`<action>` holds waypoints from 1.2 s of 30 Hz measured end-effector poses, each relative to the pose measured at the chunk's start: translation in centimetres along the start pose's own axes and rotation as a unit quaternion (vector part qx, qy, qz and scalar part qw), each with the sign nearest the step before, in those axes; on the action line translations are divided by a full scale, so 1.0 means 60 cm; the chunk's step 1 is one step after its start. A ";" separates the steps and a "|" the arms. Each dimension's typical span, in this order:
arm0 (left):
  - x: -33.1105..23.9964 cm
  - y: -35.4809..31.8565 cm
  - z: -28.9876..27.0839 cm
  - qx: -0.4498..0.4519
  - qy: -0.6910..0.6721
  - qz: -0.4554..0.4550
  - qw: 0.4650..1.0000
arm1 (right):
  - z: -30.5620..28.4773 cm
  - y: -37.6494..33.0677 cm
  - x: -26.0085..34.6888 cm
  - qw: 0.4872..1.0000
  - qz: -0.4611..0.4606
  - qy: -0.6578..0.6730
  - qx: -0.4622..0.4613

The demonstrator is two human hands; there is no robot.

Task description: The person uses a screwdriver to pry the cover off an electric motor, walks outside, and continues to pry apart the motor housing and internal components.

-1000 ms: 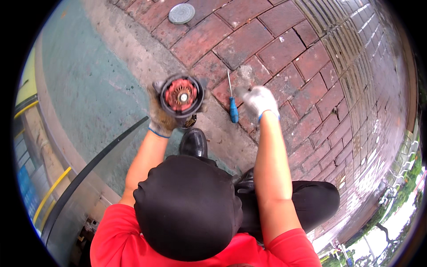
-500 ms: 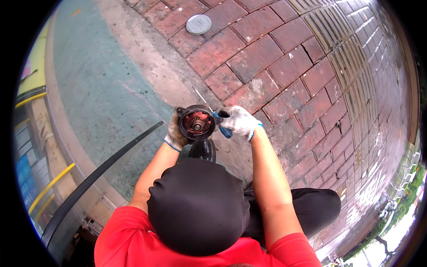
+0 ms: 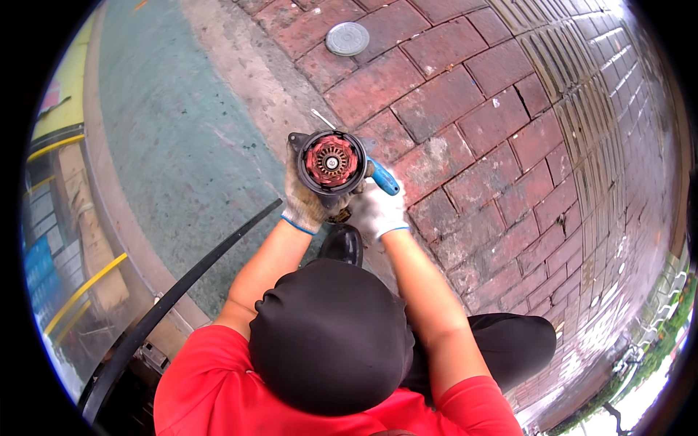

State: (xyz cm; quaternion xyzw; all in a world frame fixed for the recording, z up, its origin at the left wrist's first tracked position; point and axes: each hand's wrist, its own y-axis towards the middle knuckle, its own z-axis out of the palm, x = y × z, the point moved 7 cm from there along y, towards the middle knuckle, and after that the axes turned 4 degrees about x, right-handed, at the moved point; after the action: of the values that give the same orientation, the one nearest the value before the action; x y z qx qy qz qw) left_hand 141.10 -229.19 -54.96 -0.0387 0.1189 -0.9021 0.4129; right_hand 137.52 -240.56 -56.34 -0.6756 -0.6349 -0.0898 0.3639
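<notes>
An electric motor (image 3: 331, 161), round with a black housing, red windings and a central shaft end, faces up at me. Around its left and lower side wraps my left hand (image 3: 309, 190), closed on it in a soiled white work glove. My right hand (image 3: 381, 209), gloved and smeared by motion, is at the motor's lower right. Beside it sticks out the blue handle of a screwdriver (image 3: 384, 178), which appears held in that hand; its fingers are mostly hidden. The screwdriver's thin shaft passes behind the motor, and its pale tip shows beyond the upper edge.
Below the motor is a black shoe (image 3: 341, 245). Red paving bricks (image 3: 436, 94) spread to the right, with a round grey cover (image 3: 347, 38) set among them. A green-painted strip (image 3: 174, 109) runs along the left, where a black curved bar (image 3: 182, 287) reaches in.
The motor has moved up and slightly right, and its open face shows more squarely. My right hand has moved down beneath the motor's right side. The screwdriver's handle now sits higher and farther right.
</notes>
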 end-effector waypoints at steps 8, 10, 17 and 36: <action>-0.010 -0.001 -0.069 -0.082 -0.006 0.063 0.995 | 0.183 0.009 0.014 0.991 0.042 0.075 0.101; -0.017 -0.016 -0.087 -0.102 -0.010 0.069 0.992 | 0.132 -0.007 0.040 0.999 0.022 0.005 0.046; -0.010 -0.034 -0.025 -0.033 0.061 0.010 0.998 | 0.014 0.104 -0.039 0.979 -0.030 0.057 0.195; 0.060 -0.160 -0.036 -0.231 0.032 -0.052 0.971 | -0.132 0.554 0.089 0.959 -0.098 -0.252 0.088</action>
State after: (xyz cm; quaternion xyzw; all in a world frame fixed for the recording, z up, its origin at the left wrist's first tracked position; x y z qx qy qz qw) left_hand 131.30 -225.43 -54.81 -0.1099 0.3347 -0.8715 0.3412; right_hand 171.83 -238.75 -60.10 -0.5764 -0.7743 0.1043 0.2393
